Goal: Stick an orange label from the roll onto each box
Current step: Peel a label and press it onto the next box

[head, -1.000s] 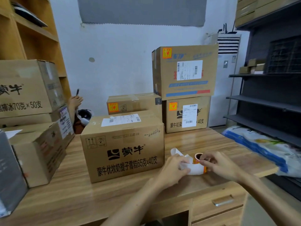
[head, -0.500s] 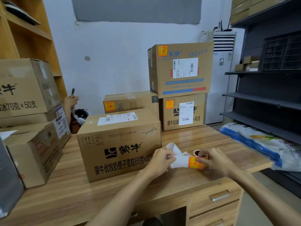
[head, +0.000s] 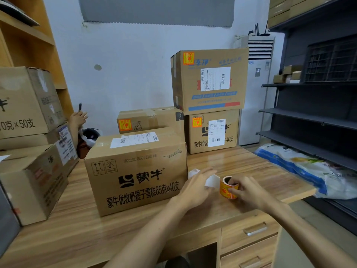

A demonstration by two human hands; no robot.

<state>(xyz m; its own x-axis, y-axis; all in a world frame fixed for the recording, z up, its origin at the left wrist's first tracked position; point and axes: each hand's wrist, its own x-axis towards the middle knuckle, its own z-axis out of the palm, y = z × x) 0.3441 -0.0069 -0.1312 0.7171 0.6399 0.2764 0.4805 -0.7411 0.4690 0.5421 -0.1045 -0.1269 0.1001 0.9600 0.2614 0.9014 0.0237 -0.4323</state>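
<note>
A roll of orange labels [head: 227, 188] stands on the wooden desk [head: 251, 171], gripped by my right hand [head: 249, 192]. My left hand [head: 195, 188] pinches the white backing strip [head: 211, 180] that trails from the roll. Just left of my hands sits a large cardboard box [head: 135, 171] with a white shipping slip on top and no orange label visible. Behind it, a low box [head: 150, 118], a box at the back right [head: 212, 130] and the box stacked on it [head: 208, 80] each carry an orange label.
More cardboard boxes [head: 29, 151] are piled on the desk's left side. Another person's hand [head: 78, 118] holds a dark object behind them. A blue and white sack [head: 309, 169] lies on the dark shelving at right. Desk drawers [head: 251, 231] sit below my hands.
The pulled-out strip with an orange label has drawn back toward the roll, which now stands more upright. My hands have moved closer together, and the view has shifted slightly.
</note>
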